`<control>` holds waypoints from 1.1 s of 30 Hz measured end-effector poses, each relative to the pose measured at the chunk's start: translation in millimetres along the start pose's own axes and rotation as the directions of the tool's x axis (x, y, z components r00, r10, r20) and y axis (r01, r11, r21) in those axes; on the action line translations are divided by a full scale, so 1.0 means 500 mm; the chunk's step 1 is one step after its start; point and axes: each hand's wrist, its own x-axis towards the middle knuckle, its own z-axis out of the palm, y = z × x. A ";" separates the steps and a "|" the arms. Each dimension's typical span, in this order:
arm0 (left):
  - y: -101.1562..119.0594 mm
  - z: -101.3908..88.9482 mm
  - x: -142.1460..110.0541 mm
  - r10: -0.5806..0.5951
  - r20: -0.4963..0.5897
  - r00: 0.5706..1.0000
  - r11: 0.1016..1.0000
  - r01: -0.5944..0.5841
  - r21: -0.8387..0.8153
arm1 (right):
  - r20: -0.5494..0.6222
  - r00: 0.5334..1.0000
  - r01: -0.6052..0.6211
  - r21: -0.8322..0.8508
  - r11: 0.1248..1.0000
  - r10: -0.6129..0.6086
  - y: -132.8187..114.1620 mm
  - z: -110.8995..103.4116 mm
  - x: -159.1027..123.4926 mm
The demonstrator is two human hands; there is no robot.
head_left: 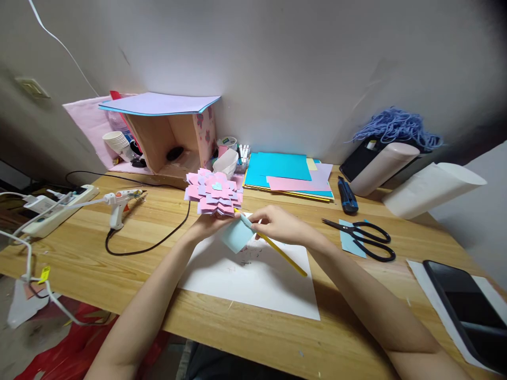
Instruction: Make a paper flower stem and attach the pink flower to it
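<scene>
A layered pink and purple paper flower [214, 192] with a small light blue centre faces up above the table. My left hand [208, 226] is closed under it, most of its fingers hidden by the petals. From the flower a thin yellow stem [283, 252] slants down to the right. My right hand [273, 224] pinches a light blue paper piece [236, 235] at its upper edge, against the stem. Beneath both hands lies a white sheet [253, 285] with reddish marks.
At left are a glue gun [121, 203] with its black cord and a power strip [59, 211]. Scissors [364, 237] and a utility knife [347, 195] lie to the right, near a phone [467, 311]. Behind stand a decorated box [166, 134] and stacked coloured paper [279, 166].
</scene>
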 end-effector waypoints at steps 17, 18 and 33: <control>-0.017 0.008 0.005 -0.047 -0.026 0.999 0.999 0.046 -0.022 | -0.061 0.996 0.049 -0.215 0.975 -0.064 0.009 0.009 -0.002; -0.018 0.009 0.006 -0.045 -0.011 0.999 0.998 0.045 -0.053 | -0.072 0.996 0.045 -0.212 0.976 -0.061 0.009 0.009 -0.001; -0.021 0.014 0.012 -0.062 0.023 0.998 0.980 0.066 -0.187 | -0.122 0.992 -0.034 -0.037 0.999 0.029 0.021 0.015 0.012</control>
